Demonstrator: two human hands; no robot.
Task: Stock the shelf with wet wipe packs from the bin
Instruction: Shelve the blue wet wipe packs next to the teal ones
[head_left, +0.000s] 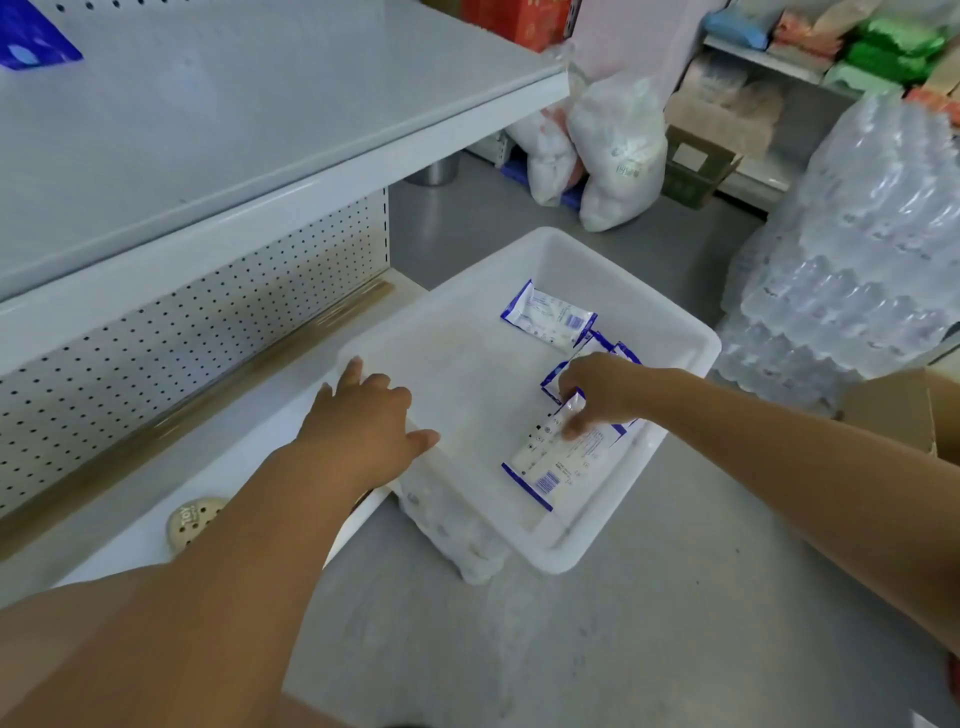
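Observation:
A white plastic bin (670, 317) stands on the floor beside the low shelf (171, 478). Several white-and-blue wet wipe packs lie inside it. One wet wipe pack (548, 313) lies apart near the far wall, others sit partly under my right hand. My right hand (605, 392) reaches into the bin and pinches the top edge of the nearest wet wipe pack (558, 465). My left hand (363, 421) rests on the bin's left rim, thumb inside the wall. The upper shelf (234, 104) is bare except for a blue pack (31, 39) at its far left.
Shrink-wrapped water bottles (857, 249) are stacked to the right of the bin. White bags (613, 150) and a cardboard box (696, 166) stand behind it. A round beige perforated object (192, 519) lies on the low shelf. A brown carton (904, 410) is at the right edge.

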